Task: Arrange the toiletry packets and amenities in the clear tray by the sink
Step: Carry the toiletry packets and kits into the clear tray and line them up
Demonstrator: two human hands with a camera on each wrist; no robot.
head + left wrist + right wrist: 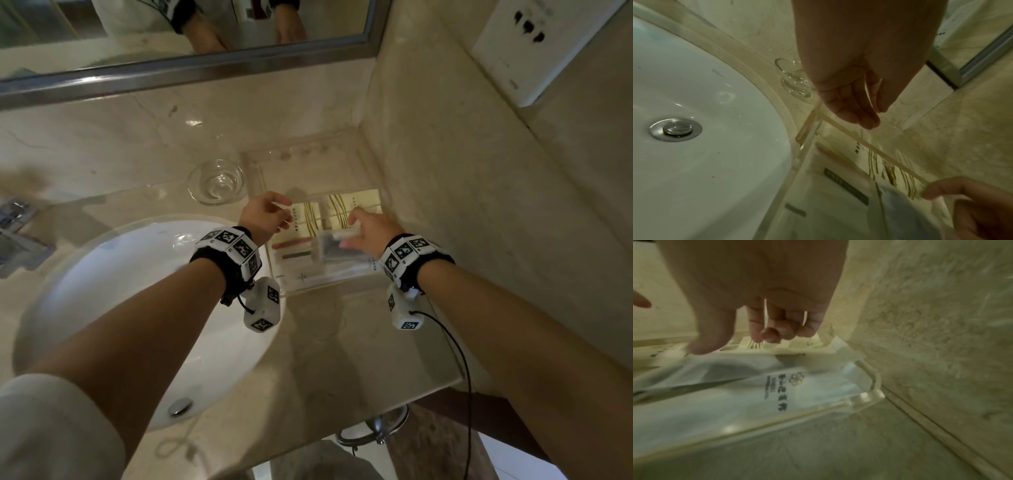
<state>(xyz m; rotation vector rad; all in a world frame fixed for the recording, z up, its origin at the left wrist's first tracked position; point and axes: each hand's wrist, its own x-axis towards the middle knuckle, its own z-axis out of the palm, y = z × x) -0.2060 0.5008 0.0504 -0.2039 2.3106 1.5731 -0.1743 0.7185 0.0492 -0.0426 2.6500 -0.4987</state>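
The right hand [368, 233] has its fingers [774, 331] curled, pinching a small white packet [346, 234] over the clear tray [308, 289]. The left hand [265, 217] hangs above the tray's left edge, fingers [859, 112] loosely spread, holding nothing. The tray, holding white packets and gold-striped packets [337, 205], sits on the marble desk [325, 335] between sink [102, 274] and wall, near a glass dish [216, 181].

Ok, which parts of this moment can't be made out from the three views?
- Head view: the right hand covers part of the small white packet it pinches; its label can't be seen.
- Right wrist view: motion blur smears the white printed packets in the clear plastic tray.
- Left wrist view: the open left hand hides part of the round clear glass dish.
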